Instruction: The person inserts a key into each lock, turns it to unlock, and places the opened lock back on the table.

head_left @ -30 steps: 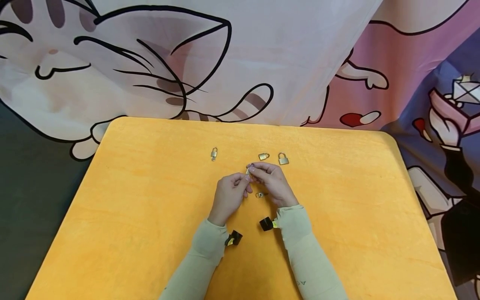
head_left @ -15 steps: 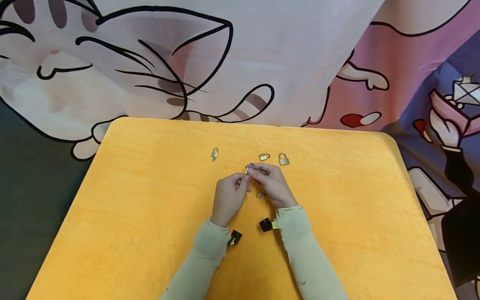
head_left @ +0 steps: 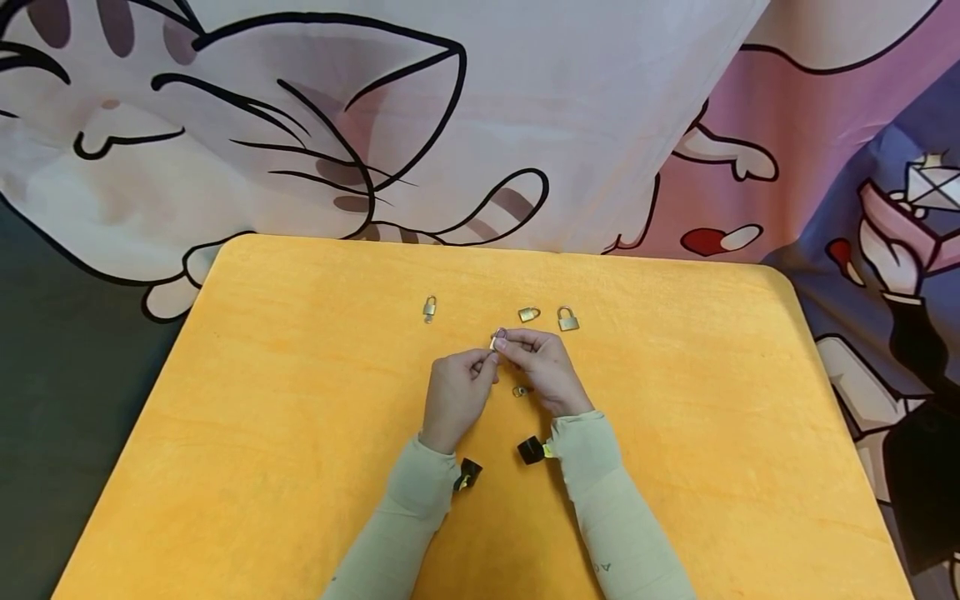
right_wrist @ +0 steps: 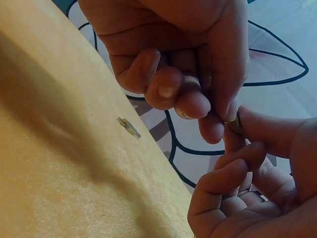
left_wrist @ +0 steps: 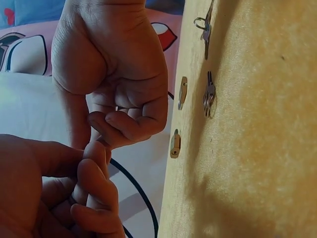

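Note:
A small brass padlock (head_left: 495, 340) with a looped shackle is held up above the table. My right hand (head_left: 546, 367) pinches it between thumb and forefinger; in the right wrist view the padlock's edge (right_wrist: 236, 125) shows there. From the left, my left hand (head_left: 460, 396) brings its thumb and forefinger together at the padlock's lower end. I cannot tell what is between those fingertips. In the left wrist view the fingers of both hands hide the padlock. Below the right hand lie small keys on a ring (head_left: 521, 390); the left wrist view shows two such bunches (left_wrist: 209, 96).
Toward the back of the yellow table (head_left: 300, 417) lie two padlocks, a smaller one (head_left: 528, 314) on its side and a larger one (head_left: 567, 318). Farther left is a padlock with a key in its base (head_left: 429, 309). A printed cloth (head_left: 600, 125) hangs behind.
Both hands stay nearly in place. The padlock has tilted slightly and come down a little between the fingers, its shackle more visible than a second ago.

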`<state>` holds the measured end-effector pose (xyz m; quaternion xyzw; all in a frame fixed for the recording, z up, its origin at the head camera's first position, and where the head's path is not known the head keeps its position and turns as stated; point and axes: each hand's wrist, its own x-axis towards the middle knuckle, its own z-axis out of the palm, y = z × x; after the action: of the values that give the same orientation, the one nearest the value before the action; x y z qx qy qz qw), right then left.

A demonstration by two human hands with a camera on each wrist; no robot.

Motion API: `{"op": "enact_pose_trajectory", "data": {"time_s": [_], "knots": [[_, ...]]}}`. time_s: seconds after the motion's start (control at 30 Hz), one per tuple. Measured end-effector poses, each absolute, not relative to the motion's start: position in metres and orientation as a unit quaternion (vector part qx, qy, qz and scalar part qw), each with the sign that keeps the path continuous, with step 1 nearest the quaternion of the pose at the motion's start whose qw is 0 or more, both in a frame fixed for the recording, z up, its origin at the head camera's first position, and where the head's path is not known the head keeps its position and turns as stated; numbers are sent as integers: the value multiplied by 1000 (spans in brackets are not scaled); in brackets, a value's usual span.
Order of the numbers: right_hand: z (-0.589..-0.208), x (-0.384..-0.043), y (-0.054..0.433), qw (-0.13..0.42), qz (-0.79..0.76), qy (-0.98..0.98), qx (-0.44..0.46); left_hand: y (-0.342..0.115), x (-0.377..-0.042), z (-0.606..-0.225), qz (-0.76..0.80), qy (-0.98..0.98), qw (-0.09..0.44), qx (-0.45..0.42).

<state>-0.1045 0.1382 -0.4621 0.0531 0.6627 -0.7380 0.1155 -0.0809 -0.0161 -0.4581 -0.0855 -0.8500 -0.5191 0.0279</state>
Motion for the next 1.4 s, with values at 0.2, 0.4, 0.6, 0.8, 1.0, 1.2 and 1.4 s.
{"op": "enact_pose_trajectory", "data": {"time_s": [0.2,0.4,0.6,0.8,1.0,1.2,1.4], "knots": [[-464,-105,138,114,-737,663,57,-16,-81,-460,-505,-858,31,-87],[-465,-106,139,114,-732,669,60,-15,-81,-460,-493,-864,39,-93],[-464,-105,138,115,-727,674,62,-15,-80,-460,-481,-869,50,-101],[-464,-104,138,116,-725,676,61,-14,-80,-460,-473,-874,47,-100],[-464,-104,139,115,-721,681,57,-14,-79,-459,-464,-879,46,-102],[-464,-104,138,114,-720,682,53,-14,-79,-459,-454,-884,41,-101],[-464,-104,139,114,-718,684,51,-13,-78,-457,-451,-885,46,-106]]}}
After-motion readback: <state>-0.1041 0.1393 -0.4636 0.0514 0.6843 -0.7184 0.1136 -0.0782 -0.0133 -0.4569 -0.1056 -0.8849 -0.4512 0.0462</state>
